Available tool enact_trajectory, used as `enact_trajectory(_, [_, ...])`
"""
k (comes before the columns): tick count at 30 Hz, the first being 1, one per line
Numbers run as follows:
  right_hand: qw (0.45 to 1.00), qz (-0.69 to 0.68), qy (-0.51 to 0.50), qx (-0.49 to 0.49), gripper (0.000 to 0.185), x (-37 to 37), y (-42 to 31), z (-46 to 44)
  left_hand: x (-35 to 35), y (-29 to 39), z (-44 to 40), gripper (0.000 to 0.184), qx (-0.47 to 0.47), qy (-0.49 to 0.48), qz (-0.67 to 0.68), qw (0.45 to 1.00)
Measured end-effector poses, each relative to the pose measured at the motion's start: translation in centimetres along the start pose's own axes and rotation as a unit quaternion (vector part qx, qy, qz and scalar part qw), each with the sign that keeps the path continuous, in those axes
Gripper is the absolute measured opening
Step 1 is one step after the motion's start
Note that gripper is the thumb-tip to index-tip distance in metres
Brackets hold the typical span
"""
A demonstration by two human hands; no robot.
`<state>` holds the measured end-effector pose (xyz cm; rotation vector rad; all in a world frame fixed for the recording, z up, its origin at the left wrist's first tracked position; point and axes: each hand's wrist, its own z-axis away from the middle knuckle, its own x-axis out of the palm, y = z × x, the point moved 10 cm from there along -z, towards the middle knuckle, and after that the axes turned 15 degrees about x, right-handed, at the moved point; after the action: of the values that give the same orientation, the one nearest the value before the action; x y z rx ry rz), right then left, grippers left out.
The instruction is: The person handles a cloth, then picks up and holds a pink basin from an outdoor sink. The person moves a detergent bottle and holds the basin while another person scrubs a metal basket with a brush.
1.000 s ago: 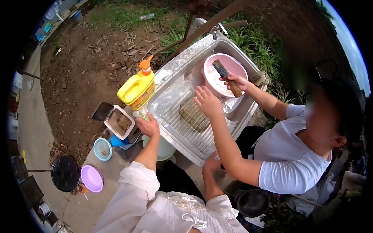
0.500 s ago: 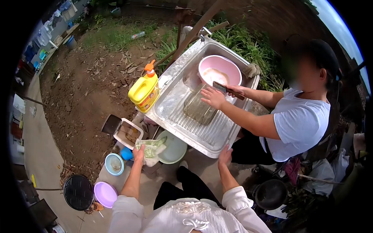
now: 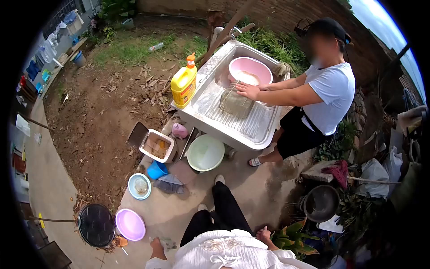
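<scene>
Low in the view, my left hand (image 3: 156,244) is closed on a pale green cloth (image 3: 169,243), which hangs at its right side. My right hand (image 3: 264,234) hangs at my other side, its fingers curled in with nothing seen in them. Ahead, a co-worker (image 3: 329,92) leans over the metal sink (image 3: 210,123), both hands at a wire mesh basket (image 3: 236,102). A pink basin (image 3: 264,68) sits in the sink, and a yellow bottle (image 3: 183,86) with an orange pump stands on its left corner.
Below the sink lie a light green basin (image 3: 206,153), an open bin (image 3: 156,145), a blue scoop (image 3: 156,170) and a brush (image 3: 168,184). Further left are a purple basin (image 3: 130,224) and a black lid (image 3: 96,225). A dark pan (image 3: 321,203) is at right.
The view has moved back from the sink. My left hand has lowered with the cloth. My right hand has left the sink's edge. The co-worker's brush-like tool has gone down to the mesh basket.
</scene>
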<state>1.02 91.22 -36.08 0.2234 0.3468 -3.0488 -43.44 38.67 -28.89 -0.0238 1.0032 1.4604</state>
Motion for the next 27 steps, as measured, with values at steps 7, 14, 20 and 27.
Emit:
enact_trajectory(7, [0.996,-0.067,0.049,-0.012,0.044,-1.4,1.8,4.3,7.4,3.4,-2.8,0.039,0.100,-0.149,0.150,0.972])
enact_trajectory(14, [0.980,0.008,0.018,-0.198,0.021,5.1,-7.4,6.7,15.0,12.6,2.8,0.042,0.162,-0.242,0.190,0.938])
enact_trajectory(20, [0.945,0.126,0.084,-0.291,0.019,4.7,-8.8,12.3,15.1,11.0,3.8,0.044,0.162,-0.217,0.194,0.943])
enact_trajectory(27, [0.989,0.073,0.088,-0.092,0.026,-3.7,0.1,8.2,10.4,0.4,-3.0,0.043,0.074,-0.129,0.230,0.962])
